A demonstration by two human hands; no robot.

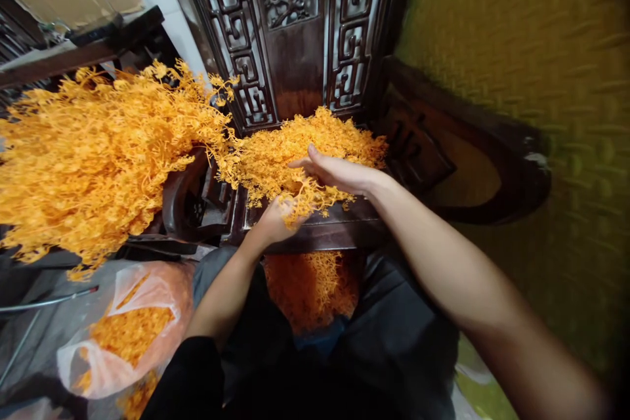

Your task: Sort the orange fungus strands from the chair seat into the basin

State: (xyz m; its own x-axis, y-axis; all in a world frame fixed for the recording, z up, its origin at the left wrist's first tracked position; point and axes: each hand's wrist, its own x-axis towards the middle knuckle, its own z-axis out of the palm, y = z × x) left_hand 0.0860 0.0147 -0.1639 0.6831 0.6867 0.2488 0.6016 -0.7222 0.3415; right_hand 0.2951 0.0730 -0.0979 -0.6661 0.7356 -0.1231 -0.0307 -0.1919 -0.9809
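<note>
A heap of orange, finely branched artificial flower sprigs (315, 134) lies on the seat of a dark carved wooden chair (339, 233). My left hand (279, 222) is closed at the seat's front edge around a small bunch of sprigs (315, 200), whose branches fan out to the right. My right hand (339, 174) reaches in from the right just above that bunch, thumb raised and fingers stretched out against the heap. Its lower fingers are partly hidden by the sprigs.
A larger orange pile (98, 157) spreads over the left armrest side. Below it, a translucent plastic bag (147, 282) holds more orange pieces. Between my knees is another orange mass (310, 289). The chair's carved back (298, 65) rises behind; a curved armrest (522, 177) stands right.
</note>
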